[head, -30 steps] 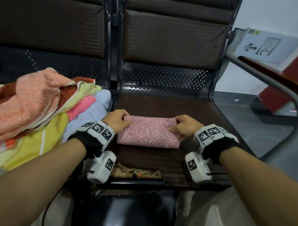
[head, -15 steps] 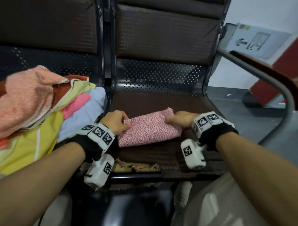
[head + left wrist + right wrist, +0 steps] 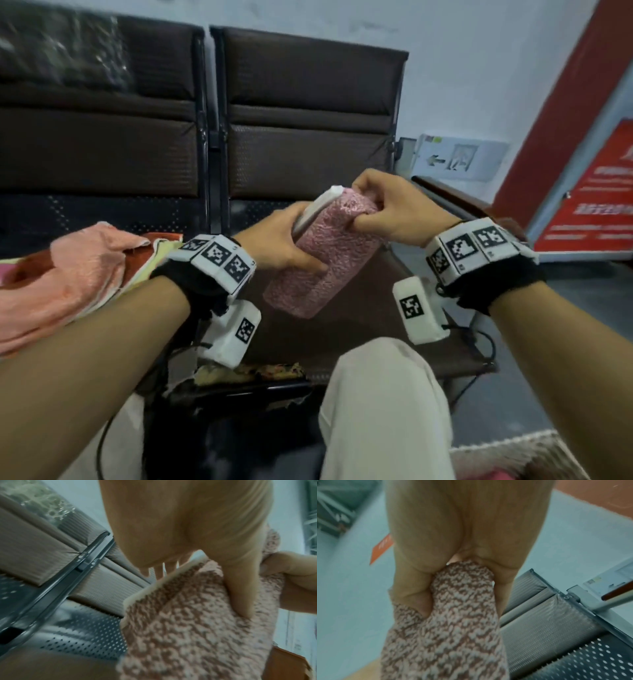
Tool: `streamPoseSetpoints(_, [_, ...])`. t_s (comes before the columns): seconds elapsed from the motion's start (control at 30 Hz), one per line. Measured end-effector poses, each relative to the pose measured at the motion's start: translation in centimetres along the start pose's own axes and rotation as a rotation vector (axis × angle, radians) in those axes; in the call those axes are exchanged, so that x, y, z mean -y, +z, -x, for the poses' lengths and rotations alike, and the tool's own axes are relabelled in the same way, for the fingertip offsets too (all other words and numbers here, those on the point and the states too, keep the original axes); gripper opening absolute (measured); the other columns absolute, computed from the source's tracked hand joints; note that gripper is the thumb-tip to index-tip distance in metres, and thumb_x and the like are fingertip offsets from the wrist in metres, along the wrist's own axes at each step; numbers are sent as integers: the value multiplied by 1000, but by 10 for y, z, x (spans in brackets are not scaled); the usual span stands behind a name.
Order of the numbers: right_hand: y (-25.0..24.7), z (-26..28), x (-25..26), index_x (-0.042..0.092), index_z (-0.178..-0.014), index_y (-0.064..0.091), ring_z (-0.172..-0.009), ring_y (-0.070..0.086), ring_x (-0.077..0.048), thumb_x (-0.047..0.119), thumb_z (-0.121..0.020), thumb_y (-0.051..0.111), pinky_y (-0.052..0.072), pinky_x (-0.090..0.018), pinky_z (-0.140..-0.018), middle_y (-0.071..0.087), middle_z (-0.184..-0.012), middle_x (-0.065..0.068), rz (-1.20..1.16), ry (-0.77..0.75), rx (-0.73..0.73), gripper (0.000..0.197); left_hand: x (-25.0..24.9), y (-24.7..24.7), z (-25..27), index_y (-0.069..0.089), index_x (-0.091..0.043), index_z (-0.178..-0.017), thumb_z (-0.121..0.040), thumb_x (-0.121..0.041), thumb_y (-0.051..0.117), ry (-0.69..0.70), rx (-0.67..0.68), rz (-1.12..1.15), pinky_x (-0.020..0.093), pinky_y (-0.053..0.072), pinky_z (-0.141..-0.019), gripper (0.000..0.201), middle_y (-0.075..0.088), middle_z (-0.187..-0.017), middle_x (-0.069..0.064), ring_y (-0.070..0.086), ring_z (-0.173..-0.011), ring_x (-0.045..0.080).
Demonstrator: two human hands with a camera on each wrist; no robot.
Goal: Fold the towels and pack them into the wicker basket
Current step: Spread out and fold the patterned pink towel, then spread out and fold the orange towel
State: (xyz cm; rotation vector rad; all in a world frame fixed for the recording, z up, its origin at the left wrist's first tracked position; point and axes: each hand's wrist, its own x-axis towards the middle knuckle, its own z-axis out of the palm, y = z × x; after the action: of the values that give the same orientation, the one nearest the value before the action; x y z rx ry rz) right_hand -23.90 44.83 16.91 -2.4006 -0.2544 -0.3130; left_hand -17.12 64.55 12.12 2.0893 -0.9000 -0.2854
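Observation:
A folded pink speckled towel [image 3: 325,255] hangs tilted in the air above the brown seat [image 3: 308,329]. My left hand [image 3: 291,240] grips its left side, thumb across the front. My right hand [image 3: 383,209] pinches its upper right end with curled fingers. The left wrist view shows the towel [image 3: 197,628] close up with a cream hem under my left hand [image 3: 205,561]. In the right wrist view the towel [image 3: 450,628] bunches inside my right hand [image 3: 453,574]. A corner of the wicker basket [image 3: 524,455] shows at the bottom right, with something pink inside.
A heap of unfolded towels [image 3: 61,274], peach, yellow and red, lies on the left seat. Dark chair backs [image 3: 308,113] stand behind. A wooden armrest [image 3: 455,195] runs on the right. My knee in light trousers [image 3: 383,394] is below the towel.
The folded pink towel lay flat on the seat between my hands; both hands have lifted it off the seat and tilted it up. My view has swung up and right.

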Motion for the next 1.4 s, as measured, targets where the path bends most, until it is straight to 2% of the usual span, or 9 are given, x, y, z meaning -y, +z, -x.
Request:
streamPoseSetpoints(0.13, [-38,46,-6,24,-81,55,-64,55,-8,11,-65,71,44,-23,-62,60,-67,4,-223,43,-218,26,-49,12,0,59,-23,-116,-78,-23,74,37,143,43,27,53,-84,41,69,-109,-4,66,-96,7])
streamPoseSetpoints(0.27, [-62,110,-36,22,-82,62,-72,60,-14,7,-67,74,47,-25,-67,65,-74,-2,-457,128,-448,24,-95,51,-6,59,-9,-116,-81,-26,63,60,243,-49,34,49,-88,39,66,-114,9,63,-100,17])
streamPoseSetpoints(0.43, [-76,205,-86,16,-83,65,-63,59,-13,2,-73,73,48,-23,-58,63,-73,-5,-603,307,-625,19,-133,137,-18,54,-23,-91,-90,-16,53,113,441,-198,12,42,-62,7,58,-89,-7,56,-79,4])
streamPoseSetpoints(0.6, [-70,308,-141,16,-85,61,-60,62,-11,-1,-75,71,48,-21,-52,67,-69,1,-631,526,-732,22,-135,244,-20,54,-17,-102,-88,-24,59,143,534,-279,15,40,-60,17,60,-95,-1,55,-80,10])
streamPoseSetpoints(0.67, [-58,350,-164,15,-87,58,-59,64,-9,-5,-76,70,49,-20,-51,69,-69,3,-622,613,-718,25,-124,289,-16,54,-18,-102,-87,-21,61,165,587,-271,15,39,-57,16,61,-95,1,54,-79,10])
streamPoseSetpoints(0.87, [-4,438,-218,13,-92,51,-69,63,-2,-9,-78,67,50,-17,-68,63,-83,-5,-548,846,-544,30,-69,409,11,54,-11,-120,-89,-25,61,81,784,-307,27,44,-87,35,62,-120,8,59,-109,22])
streamPoseSetpoints(1.03, [46,481,-259,12,-108,53,-96,59,-26,18,-87,67,46,-41,-91,62,-103,-13,-301,1058,-256,26,-26,475,41,49,-8,-129,-92,-28,58,13,1014,-421,27,41,-94,43,57,-129,10,53,-117,26])
streamPoseSetpoints(1.13, [74,496,-279,14,-123,51,-110,56,-24,31,-91,60,43,-36,-96,61,-121,-8,-182,1189,-138,38,-13,494,52,48,-9,-132,-95,-29,53,-15,1105,-458,31,40,-101,43,55,-131,11,52,-119,26])
streamPoseSetpoints(1.4, [122,495,-320,10,-121,54,-107,56,-28,26,-90,62,41,-31,-87,59,-119,-14,-157,1373,-176,35,-16,483,34,60,-18,-123,-93,-19,51,3,970,-423,28,43,-100,31,60,-128,1,55,-118,19])
